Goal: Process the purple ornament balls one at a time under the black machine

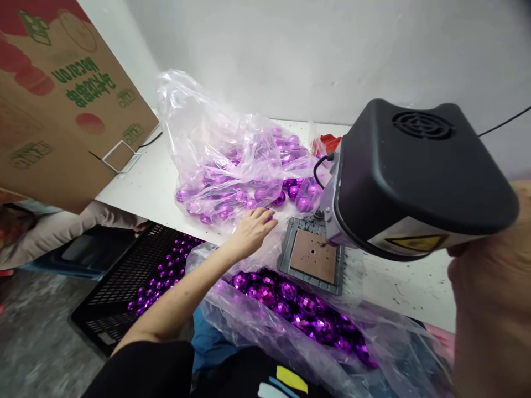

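Note:
My left hand [256, 229] reaches over the table edge with its fingers curled on a shiny purple mirror-faceted ball [269, 214], mostly hidden under them. Just behind it, a clear plastic bag [186, 121] lies over many similar balls. My right hand [485, 287], large and close at the right edge, is against the side of a black machine [431, 171] with a vent and a yellow warning triangle; most of its fingers are hidden. Below the machine is a grey plate [286, 251] with a brown square pad [314, 257] that has a small hole.
An open plastic bag of purple balls [307, 304] rests at my lap. A black crate [120, 271] holding more balls stands on the floor at left. A printed cardboard box [62, 110] juts over the table's left end. Red material [329, 142] lies behind the machine.

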`<state>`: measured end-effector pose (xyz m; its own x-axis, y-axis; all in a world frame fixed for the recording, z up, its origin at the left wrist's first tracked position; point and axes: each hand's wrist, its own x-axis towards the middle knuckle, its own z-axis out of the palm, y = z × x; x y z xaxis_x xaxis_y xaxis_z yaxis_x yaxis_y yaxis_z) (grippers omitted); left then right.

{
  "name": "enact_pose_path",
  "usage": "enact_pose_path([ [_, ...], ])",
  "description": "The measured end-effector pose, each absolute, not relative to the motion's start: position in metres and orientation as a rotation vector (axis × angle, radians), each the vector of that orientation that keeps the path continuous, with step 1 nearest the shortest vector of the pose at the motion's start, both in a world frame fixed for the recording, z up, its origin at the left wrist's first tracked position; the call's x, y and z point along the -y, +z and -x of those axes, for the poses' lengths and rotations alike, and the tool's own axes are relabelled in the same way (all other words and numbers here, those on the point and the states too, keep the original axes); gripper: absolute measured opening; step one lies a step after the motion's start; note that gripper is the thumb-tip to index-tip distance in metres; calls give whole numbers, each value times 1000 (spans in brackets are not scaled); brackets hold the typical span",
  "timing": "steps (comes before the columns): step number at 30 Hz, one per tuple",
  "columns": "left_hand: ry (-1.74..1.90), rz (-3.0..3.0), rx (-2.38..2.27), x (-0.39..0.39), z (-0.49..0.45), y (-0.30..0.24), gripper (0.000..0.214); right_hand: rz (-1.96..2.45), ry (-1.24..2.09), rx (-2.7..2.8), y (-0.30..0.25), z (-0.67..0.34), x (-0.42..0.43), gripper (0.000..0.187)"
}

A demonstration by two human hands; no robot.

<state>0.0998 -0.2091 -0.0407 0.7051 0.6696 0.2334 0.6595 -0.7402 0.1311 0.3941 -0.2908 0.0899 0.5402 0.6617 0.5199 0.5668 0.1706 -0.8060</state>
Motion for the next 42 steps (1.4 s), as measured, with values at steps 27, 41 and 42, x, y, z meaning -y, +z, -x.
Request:
enact_pose_path([
  [27,849,-1141,-921,255,-173,-74,51,1337,185,1069,92,-394,284,46],
  [41,828,-2014,-931,262,-190,-88,49,1333,185,1051,92,-393,283,46],
  [42,823,-2020,-922,262,-190,-88,50,1340,179,1049,92,-393,283,46],
])
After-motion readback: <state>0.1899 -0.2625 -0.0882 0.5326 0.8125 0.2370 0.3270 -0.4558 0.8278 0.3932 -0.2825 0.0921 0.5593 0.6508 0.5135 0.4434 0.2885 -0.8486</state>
